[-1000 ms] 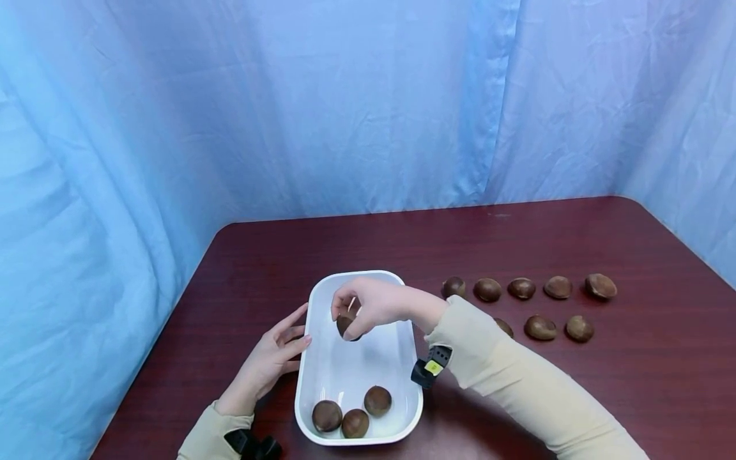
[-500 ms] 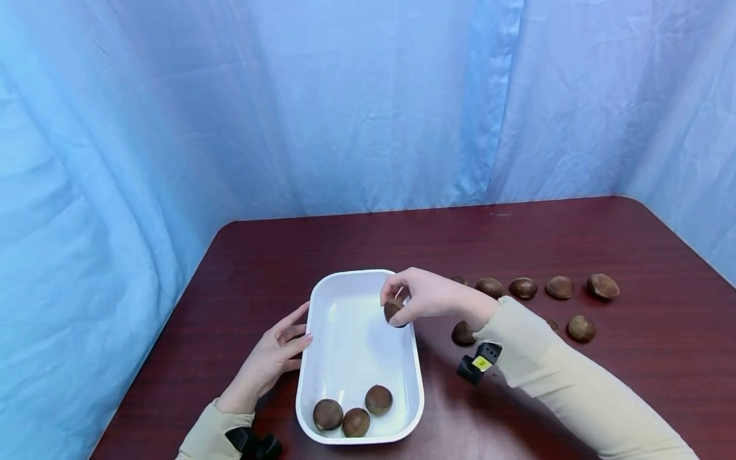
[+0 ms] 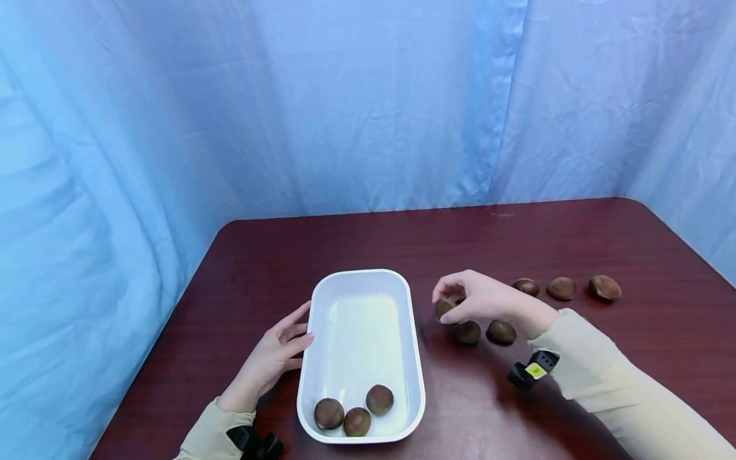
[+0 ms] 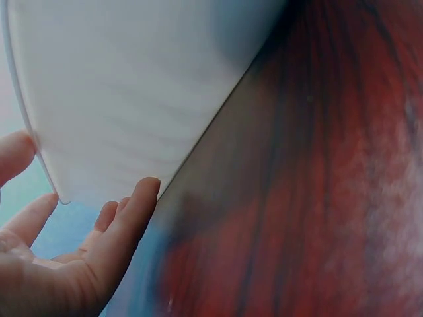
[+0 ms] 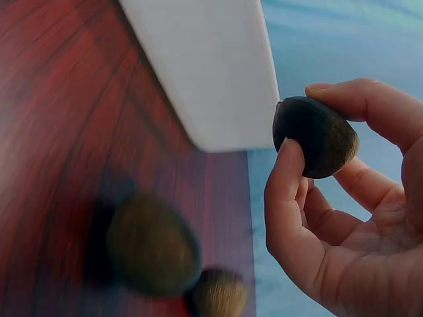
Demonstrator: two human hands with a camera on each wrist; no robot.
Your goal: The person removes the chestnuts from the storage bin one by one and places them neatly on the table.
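Pinching, right hand (image 5: 344,218): thumb and fingers grip smooth dark chestnut (image 5: 316,137), plain from the wrist.
Left hand (image 3: 270,358): relaxed, touching glossy white tray (image 3: 361,287).

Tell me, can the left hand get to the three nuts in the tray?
Probably yes. The left hand rests at the tray's rim, the tray is open on top, and nothing covers the three nuts at its near end.

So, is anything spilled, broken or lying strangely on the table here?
Nothing stands out. The white tray sits flat with three chestnuts inside. The right hand holds one chestnut above the table; the others lie whole.
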